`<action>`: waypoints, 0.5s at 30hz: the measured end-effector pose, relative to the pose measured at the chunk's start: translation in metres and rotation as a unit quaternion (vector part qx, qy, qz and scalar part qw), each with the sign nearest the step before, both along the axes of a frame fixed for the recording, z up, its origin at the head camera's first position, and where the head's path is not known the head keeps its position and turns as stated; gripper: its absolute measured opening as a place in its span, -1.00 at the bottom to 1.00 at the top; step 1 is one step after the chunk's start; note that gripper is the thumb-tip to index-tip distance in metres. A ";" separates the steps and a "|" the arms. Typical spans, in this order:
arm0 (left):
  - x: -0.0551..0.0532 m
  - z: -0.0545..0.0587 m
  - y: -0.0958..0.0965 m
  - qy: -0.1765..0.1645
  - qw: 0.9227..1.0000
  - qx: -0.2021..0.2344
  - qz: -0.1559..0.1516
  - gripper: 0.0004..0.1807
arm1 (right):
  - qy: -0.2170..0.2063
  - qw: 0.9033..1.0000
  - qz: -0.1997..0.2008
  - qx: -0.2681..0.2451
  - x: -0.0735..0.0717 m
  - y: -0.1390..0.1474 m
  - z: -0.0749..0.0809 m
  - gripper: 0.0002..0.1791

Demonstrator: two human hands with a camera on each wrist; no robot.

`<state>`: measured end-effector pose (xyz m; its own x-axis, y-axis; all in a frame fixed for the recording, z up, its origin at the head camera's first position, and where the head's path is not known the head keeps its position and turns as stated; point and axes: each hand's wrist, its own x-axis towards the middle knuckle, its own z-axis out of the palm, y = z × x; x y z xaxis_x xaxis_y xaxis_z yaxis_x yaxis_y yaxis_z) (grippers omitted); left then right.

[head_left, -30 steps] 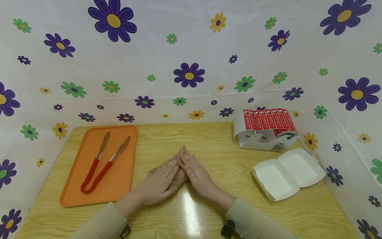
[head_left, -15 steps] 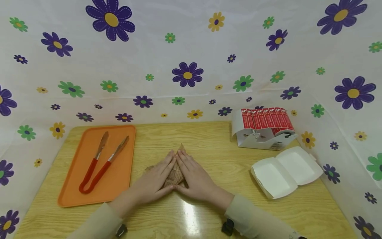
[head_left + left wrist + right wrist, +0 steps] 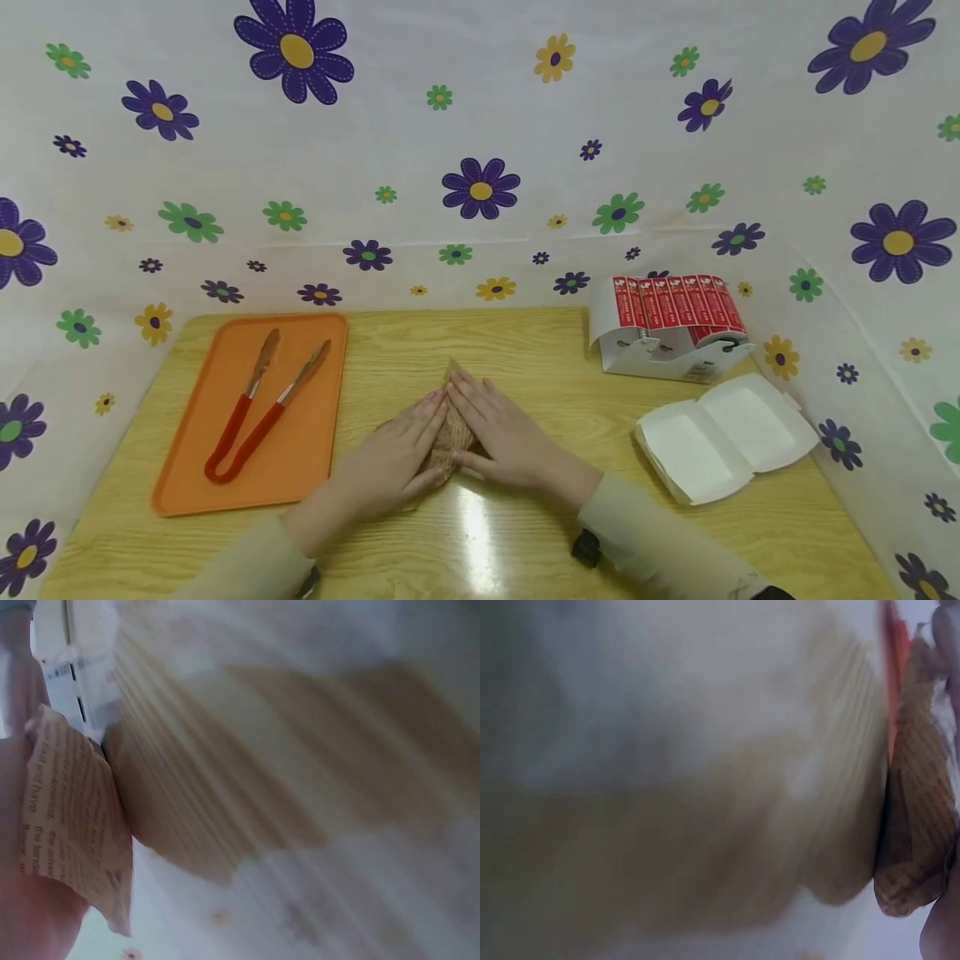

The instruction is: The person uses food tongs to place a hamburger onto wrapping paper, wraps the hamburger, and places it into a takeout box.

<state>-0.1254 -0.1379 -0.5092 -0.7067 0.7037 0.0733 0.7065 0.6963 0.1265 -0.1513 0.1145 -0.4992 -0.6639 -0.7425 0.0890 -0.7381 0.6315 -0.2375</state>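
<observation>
A packet of brown paper with newspaper-style print [image 3: 453, 437] lies on the table between both hands; what it wraps is hidden. My left hand [image 3: 390, 458] rests on its left side with fingers stretched out. My right hand [image 3: 513, 442] presses the right side, fingers straight and slanting toward the left fingertips. A pointed paper end sticks out beyond the fingertips. Both thumbs lie near the packet's near end, a little apart. In the left wrist view the printed paper [image 3: 75, 817] shows beside the hand; the right wrist view shows its creased, folded side [image 3: 922, 795].
On the left, an orange tray [image 3: 307, 467] bears red-handled tongs [image 3: 243, 421]. An open white clamshell box [image 3: 697, 450] lies at the right. Behind it stands a white dispenser [image 3: 652, 362] with several rolls of red labels [image 3: 678, 302]. A flowered sheet [image 3: 420, 125] borders the table.
My right hand has shifted from the paper's pointed tip to lie flatter along its right side. The thumbs met half a second ago and are now apart. The head view has moved slightly.
</observation>
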 end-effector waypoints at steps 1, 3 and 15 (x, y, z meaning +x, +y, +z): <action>0.001 -0.001 0.003 0.005 1.000 -0.006 0.004 -0.04 | 0.009 1.000 0.007 0.006 -0.002 0.003 0.001 0.03; 0.002 -0.002 0.011 0.011 1.000 -0.012 0.011 -0.03 | 0.023 0.999 0.021 0.016 -0.006 0.009 0.001 0.03; 0.007 0.002 0.026 -0.005 0.999 0.027 0.020 -0.08 | 0.075 0.992 0.084 0.052 -0.020 0.028 -0.001 -0.04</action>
<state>-0.1188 -0.1116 -0.5073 -0.7344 0.6708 0.1034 0.6775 0.7154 0.1709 -0.1716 0.1430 -0.4999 -0.5144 -0.8524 0.0941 -0.8575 0.5113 -0.0569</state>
